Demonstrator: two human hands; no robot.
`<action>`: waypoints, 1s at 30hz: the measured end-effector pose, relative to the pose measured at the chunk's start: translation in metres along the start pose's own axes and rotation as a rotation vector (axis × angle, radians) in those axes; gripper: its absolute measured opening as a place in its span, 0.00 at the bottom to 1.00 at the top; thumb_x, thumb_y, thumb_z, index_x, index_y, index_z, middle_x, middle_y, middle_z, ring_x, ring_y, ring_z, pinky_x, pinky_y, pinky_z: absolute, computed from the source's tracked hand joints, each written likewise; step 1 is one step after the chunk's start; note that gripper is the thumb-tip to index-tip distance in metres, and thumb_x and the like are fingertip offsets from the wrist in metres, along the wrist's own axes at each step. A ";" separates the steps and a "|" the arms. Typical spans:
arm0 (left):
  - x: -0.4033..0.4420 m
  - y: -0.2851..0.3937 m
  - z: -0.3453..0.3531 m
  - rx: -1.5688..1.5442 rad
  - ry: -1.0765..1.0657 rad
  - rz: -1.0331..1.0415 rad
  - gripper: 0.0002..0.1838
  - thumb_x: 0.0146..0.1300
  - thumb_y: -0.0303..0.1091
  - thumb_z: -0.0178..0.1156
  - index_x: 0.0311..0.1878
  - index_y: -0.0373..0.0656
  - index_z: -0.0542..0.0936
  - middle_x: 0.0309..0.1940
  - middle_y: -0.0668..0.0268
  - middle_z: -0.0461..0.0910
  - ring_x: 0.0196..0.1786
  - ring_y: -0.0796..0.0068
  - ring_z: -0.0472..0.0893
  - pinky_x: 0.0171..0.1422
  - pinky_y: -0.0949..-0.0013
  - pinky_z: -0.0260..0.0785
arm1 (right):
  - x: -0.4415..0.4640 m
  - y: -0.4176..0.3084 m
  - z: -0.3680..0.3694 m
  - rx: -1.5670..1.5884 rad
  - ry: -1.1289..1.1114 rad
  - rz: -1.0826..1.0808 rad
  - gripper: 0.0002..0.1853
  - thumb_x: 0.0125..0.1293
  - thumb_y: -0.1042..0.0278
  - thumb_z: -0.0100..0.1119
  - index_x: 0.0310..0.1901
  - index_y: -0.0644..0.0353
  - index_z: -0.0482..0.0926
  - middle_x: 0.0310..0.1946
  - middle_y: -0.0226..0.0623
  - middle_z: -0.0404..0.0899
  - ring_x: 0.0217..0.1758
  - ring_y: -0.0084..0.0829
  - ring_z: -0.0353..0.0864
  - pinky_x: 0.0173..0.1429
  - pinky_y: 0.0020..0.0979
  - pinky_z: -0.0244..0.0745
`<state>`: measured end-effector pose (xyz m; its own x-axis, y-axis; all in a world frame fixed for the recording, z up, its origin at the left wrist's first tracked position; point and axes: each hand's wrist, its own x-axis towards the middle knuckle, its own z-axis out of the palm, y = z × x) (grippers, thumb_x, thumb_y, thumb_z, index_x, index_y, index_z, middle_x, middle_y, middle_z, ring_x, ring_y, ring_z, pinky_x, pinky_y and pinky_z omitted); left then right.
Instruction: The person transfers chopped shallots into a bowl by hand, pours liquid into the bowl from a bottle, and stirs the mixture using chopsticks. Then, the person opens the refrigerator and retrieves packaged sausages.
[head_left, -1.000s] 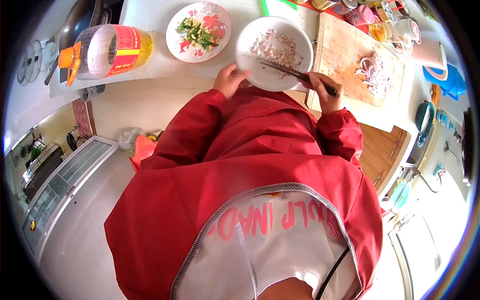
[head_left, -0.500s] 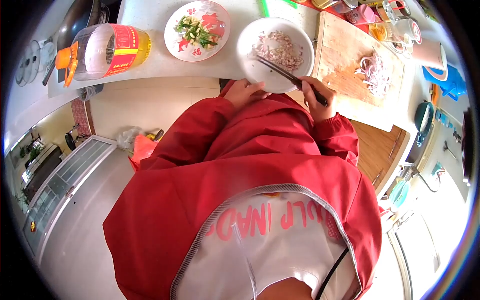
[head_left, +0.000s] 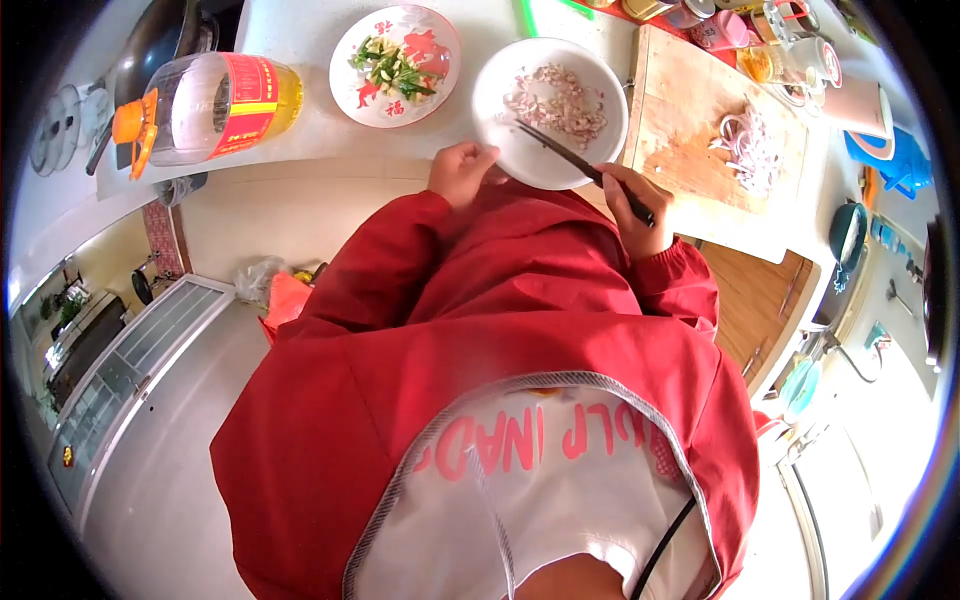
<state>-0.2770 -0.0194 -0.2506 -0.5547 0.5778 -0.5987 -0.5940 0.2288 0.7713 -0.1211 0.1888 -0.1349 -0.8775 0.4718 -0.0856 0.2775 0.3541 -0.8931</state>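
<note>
From my remote station I log the round white bowl point(head_left: 535, 172) as landmark, at the near edge of the white countertop point(head_left: 300, 30). Right hand point(head_left: 651, 192): fingers closed around a pair of long dark chopsticks point(head_left: 572, 158), which slant over the bowl's near right rim, tips above its inside. Left hand point(head_left: 460, 174): beside the bowl's near left rim, fingers partly curled; I cannot tell whether they touch or pinch it. Progress, in my judgement: the small chopped purple-white pieces point(head_left: 560, 100) are cut and in the bowl, loosely spread, with no other ingredient that I can make out among them. Outstanding: thin purple-white slices point(head_left: 750, 150) sit outside the bowl, on the wooden cutting board point(head_left: 675, 120) to its right. Left of the bowl I note chopped green and pale bits point(head_left: 392, 72) on a red-patterned white plate point(head_left: 436, 55), apart from the bowl's contents.
</note>
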 end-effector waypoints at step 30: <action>-0.012 -0.002 -0.006 0.006 -0.067 0.019 0.19 0.71 0.40 0.60 0.51 0.30 0.76 0.44 0.57 0.83 0.44 0.70 0.85 0.50 0.71 0.77 | -0.010 0.008 -0.011 -0.111 -0.131 -0.067 0.10 0.68 0.75 0.59 0.48 0.68 0.83 0.37 0.47 0.87 0.39 0.29 0.86 0.45 0.30 0.80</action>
<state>-0.2730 -0.0314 -0.2465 -0.5259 0.6330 -0.5681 -0.5797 0.2220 0.7840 -0.1055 0.1958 -0.1357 -0.9367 0.3381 -0.0908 0.2522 0.4717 -0.8449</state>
